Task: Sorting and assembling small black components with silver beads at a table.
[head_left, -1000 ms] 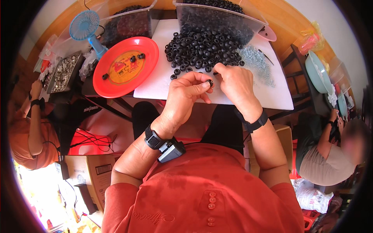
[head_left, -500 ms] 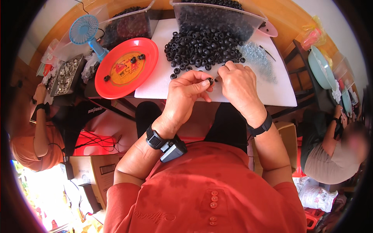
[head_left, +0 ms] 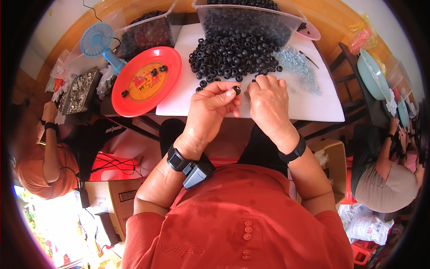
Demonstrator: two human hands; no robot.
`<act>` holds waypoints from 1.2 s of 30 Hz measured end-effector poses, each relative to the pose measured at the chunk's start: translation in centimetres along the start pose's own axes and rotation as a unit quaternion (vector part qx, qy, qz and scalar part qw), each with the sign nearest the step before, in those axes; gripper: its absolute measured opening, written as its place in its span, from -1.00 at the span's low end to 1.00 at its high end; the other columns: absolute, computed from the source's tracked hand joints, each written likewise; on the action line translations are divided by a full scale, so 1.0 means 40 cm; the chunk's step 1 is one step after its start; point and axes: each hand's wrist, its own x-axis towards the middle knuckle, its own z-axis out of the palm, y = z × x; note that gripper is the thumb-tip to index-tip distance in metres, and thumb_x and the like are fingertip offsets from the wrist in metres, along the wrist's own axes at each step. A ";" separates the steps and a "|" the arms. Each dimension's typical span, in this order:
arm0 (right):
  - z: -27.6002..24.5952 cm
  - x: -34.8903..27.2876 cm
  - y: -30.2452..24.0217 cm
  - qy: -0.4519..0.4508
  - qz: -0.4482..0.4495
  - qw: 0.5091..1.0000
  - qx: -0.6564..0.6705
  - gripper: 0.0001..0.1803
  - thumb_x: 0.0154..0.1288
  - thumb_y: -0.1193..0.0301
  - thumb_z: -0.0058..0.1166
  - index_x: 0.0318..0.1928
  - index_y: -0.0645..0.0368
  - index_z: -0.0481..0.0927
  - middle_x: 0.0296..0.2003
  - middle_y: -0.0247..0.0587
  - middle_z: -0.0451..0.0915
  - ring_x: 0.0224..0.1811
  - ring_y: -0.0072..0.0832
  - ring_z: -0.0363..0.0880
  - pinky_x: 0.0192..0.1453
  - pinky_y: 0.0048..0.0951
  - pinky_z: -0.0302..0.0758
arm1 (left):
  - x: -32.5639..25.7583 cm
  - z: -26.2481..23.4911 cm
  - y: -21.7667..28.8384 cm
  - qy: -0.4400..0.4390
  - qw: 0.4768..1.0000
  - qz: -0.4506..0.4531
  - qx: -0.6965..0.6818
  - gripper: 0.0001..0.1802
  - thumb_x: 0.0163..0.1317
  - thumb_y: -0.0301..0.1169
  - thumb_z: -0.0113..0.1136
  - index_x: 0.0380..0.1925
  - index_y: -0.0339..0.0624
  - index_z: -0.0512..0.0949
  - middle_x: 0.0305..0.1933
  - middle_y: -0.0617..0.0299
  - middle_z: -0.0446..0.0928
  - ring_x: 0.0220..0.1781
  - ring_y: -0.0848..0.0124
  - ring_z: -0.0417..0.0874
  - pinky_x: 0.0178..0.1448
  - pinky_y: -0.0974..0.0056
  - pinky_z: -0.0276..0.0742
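While the left hand (head_left: 207, 107) pinches a bead (head_left: 237, 90), the right hand (head_left: 269, 105) curls nearby.

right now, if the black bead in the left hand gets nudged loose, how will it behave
The black bead would probably roll, being rounded. It is likely light, being small beside the left hand pinching it. Its sheen suggests it may be slightly slippery.

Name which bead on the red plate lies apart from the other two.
The leftmost bead on the plate; the other two sit close together, toward its upper right.
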 end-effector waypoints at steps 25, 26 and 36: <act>-0.077 0.054 0.046 0.021 0.058 0.962 0.266 -0.93 0.26 0.49 0.15 -0.31 0.10 0.51 -0.39 -0.30 0.54 -0.23 -0.24 0.54 -0.15 -0.22 0.32 | 0.020 0.019 -0.007 -0.011 1.000 -0.023 -0.010 -0.80 0.39 -0.55 0.10 -0.06 -0.43 0.57 -0.21 0.08 0.60 -0.24 0.37 0.62 -0.23 0.31 0.59; -0.083 0.058 0.042 0.015 0.049 0.962 0.268 -0.93 0.26 0.49 0.14 -0.31 0.10 0.51 -0.39 -0.30 0.54 -0.24 -0.24 0.53 -0.15 -0.22 0.31 | 0.019 0.020 -0.006 -0.010 1.000 -0.024 -0.001 -0.81 0.39 -0.54 0.11 -0.06 -0.42 0.56 -0.21 0.10 0.60 -0.24 0.39 0.62 -0.26 0.33 0.60; -0.087 0.061 0.018 -0.007 -0.006 0.968 0.252 -0.93 0.28 0.48 0.13 -0.31 0.10 0.50 -0.36 -0.28 0.52 -0.24 -0.23 0.51 -0.15 -0.21 0.31 | 0.012 0.022 0.001 0.002 0.999 -0.039 0.025 -0.81 0.43 -0.51 0.06 -0.04 -0.37 0.54 -0.22 0.10 0.60 -0.29 0.40 0.63 -0.33 0.32 0.60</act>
